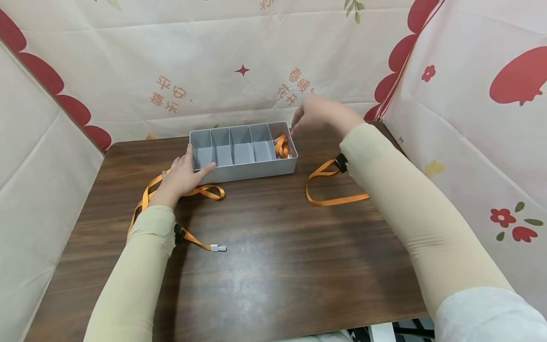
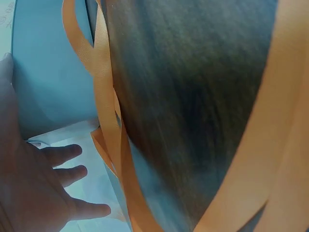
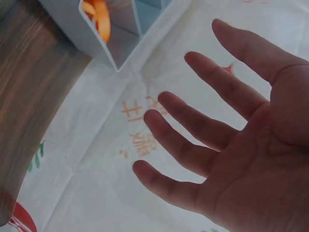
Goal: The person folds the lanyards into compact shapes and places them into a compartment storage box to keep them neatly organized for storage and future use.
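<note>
A grey divided box point(image 1: 256, 170) stands near the back of the table, a coiled orange lanyard point(image 1: 281, 146) in its rightmost compartment. My left hand point(image 1: 181, 175) touches the box's left end, thumb along the front wall; in the left wrist view its other fingers are extended. Beside and beneath that hand spread loose orange straps point(image 1: 209, 191). One strap ends in a white clip point(image 1: 218, 248). Just off the box's right end is my right hand point(image 1: 320, 116), apart from it. Its fingers point(image 3: 188, 123) are spread and hold nothing in the right wrist view.
Another orange strap point(image 1: 337, 200) lies looped on the table's right side, partly hidden by the right forearm. The dark wooden table point(image 1: 273, 266) meets a printed cloth point(image 1: 239, 42) behind the box. Cloth also hangs at both sides.
</note>
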The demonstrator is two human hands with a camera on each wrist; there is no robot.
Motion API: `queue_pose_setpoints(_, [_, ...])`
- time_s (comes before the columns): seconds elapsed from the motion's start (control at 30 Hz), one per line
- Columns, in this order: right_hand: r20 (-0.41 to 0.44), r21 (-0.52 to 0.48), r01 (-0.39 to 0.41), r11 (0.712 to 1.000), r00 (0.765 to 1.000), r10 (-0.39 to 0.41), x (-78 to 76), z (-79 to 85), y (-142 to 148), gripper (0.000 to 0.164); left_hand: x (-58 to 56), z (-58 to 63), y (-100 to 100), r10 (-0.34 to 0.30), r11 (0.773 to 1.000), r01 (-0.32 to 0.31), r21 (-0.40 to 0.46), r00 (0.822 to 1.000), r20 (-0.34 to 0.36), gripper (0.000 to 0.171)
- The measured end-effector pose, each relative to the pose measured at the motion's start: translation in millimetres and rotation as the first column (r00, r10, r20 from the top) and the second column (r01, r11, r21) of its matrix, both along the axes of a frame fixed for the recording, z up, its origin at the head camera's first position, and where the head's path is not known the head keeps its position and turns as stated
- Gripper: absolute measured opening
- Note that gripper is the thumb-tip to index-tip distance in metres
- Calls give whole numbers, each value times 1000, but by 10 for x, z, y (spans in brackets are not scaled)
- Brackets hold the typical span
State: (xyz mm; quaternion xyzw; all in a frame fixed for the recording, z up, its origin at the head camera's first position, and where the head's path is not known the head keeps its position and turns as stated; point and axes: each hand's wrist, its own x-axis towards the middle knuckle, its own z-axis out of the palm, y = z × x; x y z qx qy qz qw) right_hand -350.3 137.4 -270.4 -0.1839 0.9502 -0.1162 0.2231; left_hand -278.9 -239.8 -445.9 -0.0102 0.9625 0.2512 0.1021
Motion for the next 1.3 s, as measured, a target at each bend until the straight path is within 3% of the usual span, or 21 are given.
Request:
queue_pose_setpoints(0.23, [21,-98,48,994,999,-46,368,-84,126,35,-12,6,-7,9,1000,-9,-7,1000,7,122])
queue_pose_setpoints(0.37, [-1,-168,42,985,999,-43,510,-216,156,37,-14,0,6,0,1000,0,-21,1000,6,121])
queue_pose_setpoints(0.53, [19,-207,103,973,995,-101,744,-375,185,42,0,29,18,-16,999,16,-42,1000,13,123])
queue_pose_setpoints(0.8, [59,-289,161,944,987,-151,928,-584,199,47,64,153,56,-11,998,11,-60,1000,-10,117])
queue_pose_setpoints(1.1, [77,-363,197,911,980,-181,1094,-677,241,49,293,296,234,23,997,-34,-76,990,-141,107])
queue_pose_setpoints(1.3, [43,-347,210,914,977,-208,1153,-736,235,51,544,428,369,27,998,-38,-41,972,-233,94])
